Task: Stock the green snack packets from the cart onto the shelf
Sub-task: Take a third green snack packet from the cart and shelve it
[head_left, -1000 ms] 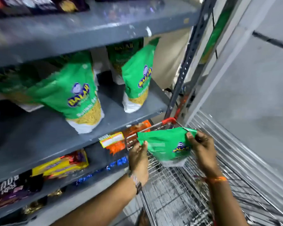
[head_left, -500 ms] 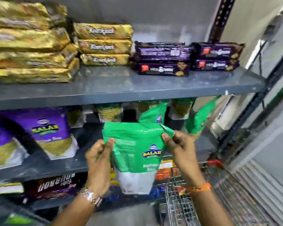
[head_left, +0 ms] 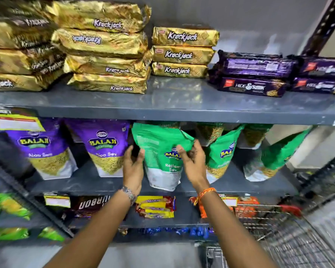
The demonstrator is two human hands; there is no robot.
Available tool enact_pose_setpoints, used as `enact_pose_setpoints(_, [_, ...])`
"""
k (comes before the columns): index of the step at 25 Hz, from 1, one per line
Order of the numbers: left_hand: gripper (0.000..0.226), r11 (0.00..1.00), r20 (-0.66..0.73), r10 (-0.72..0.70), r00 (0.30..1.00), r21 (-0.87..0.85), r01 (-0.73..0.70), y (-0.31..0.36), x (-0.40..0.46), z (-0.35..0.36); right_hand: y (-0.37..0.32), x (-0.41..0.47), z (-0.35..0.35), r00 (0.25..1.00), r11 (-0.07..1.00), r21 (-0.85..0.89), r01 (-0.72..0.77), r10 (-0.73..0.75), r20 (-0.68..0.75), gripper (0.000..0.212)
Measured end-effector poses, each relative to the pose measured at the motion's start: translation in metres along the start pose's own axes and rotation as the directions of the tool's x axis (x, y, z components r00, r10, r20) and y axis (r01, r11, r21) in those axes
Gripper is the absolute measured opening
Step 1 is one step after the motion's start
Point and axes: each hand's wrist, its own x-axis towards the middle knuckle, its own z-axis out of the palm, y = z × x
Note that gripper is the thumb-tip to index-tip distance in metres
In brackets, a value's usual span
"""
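A green snack packet [head_left: 161, 151] stands upright on the grey middle shelf [head_left: 104, 185], between purple packets and other green ones. My left hand [head_left: 132, 167] grips its left edge. My right hand [head_left: 191, 163] holds its right side over the logo. Two more green packets [head_left: 220, 153] [head_left: 278, 155] lean on the same shelf to the right. The wire cart [head_left: 278, 238] sits at the lower right; what it holds cannot be made out.
Purple packets [head_left: 104, 146] stand left of the green one. Gold biscuit packs [head_left: 104, 45] and dark purple packs [head_left: 255, 74] fill the upper shelf [head_left: 182, 109]. Yellow, orange and brown packs lie on the lower shelf. A dark shelf upright [head_left: 327, 26] rises at the right.
Both hands lifted the green packet from over the cart and carried it left and forward onto the middle shelf. The view swung up and left to face the shelves.
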Motion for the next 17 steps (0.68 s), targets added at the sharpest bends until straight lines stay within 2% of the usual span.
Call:
enact_pose_setpoints(2, [0.078, 0.968, -0.075, -0.092, 0.993, 0.229, 0.107, -0.038, -0.026, -0.005, 0.002, 0.002, -0.003, 0.997, 0.999, -0.046, -0.028, 0.031, 0.064, 0.041])
enact_pose_setpoints(3, [0.09, 0.931, -0.07, -0.11, 0.991, 0.342, 0.127, -0.053, -0.042, -0.002, 0.001, 0.002, -0.005, 0.996, 0.997, -0.064, -0.039, 0.044, 0.083, 0.047])
enact_pose_setpoints(5, [0.108, 0.874, 0.009, -0.102, 0.995, 0.479, 0.085, -0.073, -0.068, 0.012, -0.003, -0.004, -0.011, 0.992, 0.993, -0.108, -0.044, 0.056, 0.111, 0.051])
enact_pose_setpoints(7, [0.121, 0.851, 0.07, -0.058, 0.996, 0.524, 0.013, -0.078, -0.075, 0.03, -0.009, -0.014, -0.012, 0.988, 0.987, -0.15, -0.055, 0.075, 0.133, 0.05])
enact_pose_setpoints(9, [0.115, 0.844, 0.076, 0.002, 0.997, 0.534, -0.043, -0.078, -0.07, 0.044, -0.018, -0.029, -0.005, 0.98, 0.977, -0.208, -0.04, 0.079, 0.183, 0.053])
enact_pose_setpoints(11, [0.092, 0.859, 0.049, 0.022, 0.999, 0.511, -0.044, -0.077, -0.064, 0.053, -0.022, -0.048, 0.004, 0.964, 0.977, -0.21, -0.046, 0.099, 0.246, 0.057])
enact_pose_setpoints(12, [0.084, 0.866, 0.009, 0.021, 1.0, 0.499, -0.022, -0.076, -0.06, 0.056, -0.022, -0.056, 0.001, 0.969, 0.982, -0.174, -0.072, 0.11, 0.222, 0.056])
enact_pose_setpoints(13, [0.082, 0.878, -0.047, 0.031, 0.998, 0.479, -0.005, -0.075, -0.054, 0.059, -0.02, -0.06, -0.009, 0.985, 0.986, -0.138, -0.095, 0.113, 0.13, 0.055])
enact_pose_setpoints(14, [0.084, 0.888, -0.092, 0.052, 0.994, 0.46, -0.004, -0.074, -0.047, 0.06, -0.015, -0.061, -0.027, 0.994, 0.988, -0.111, -0.106, 0.104, -0.022, 0.054])
enact_pose_setpoints(16, [0.087, 0.879, -0.106, 0.07, 0.992, 0.476, -0.012, -0.073, -0.032, 0.055, -0.001, -0.056, -0.076, 0.945, 0.981, -0.113, -0.157, 0.116, -0.307, 0.06])
enact_pose_setpoints(17, [0.084, 0.884, -0.095, 0.05, 0.994, 0.468, 0.0, -0.074, -0.024, 0.05, 0.006, -0.05, -0.098, 0.918, 0.966, -0.141, -0.217, 0.153, -0.365, 0.068])
